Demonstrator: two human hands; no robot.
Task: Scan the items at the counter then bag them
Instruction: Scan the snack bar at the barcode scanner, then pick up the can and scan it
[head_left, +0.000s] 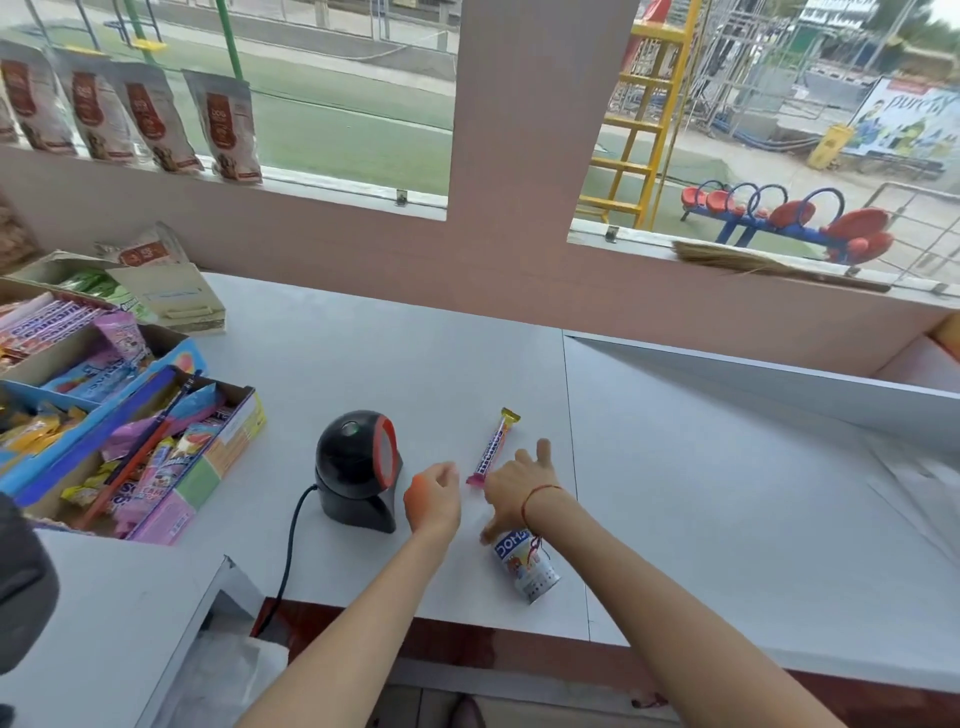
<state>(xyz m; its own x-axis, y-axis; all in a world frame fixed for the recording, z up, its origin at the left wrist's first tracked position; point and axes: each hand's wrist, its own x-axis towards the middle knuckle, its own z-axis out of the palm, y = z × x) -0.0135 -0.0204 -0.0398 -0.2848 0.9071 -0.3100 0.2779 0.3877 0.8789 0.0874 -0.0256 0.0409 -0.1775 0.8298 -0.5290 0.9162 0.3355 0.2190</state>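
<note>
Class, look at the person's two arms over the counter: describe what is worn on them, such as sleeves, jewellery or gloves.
Both forearms are bare as far as the picture shows, with no sleeves and no gloves. The right hand has a thin red string bracelet around its wrist, with loose ends hanging below. The left hand and its wrist carry nothing.

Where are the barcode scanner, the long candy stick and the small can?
barcode scanner (357, 467): head view, on its black domed head.
candy stick (491, 447): head view, mid-wrapper.
small can (530, 569): head view, on its printed side.
</note>
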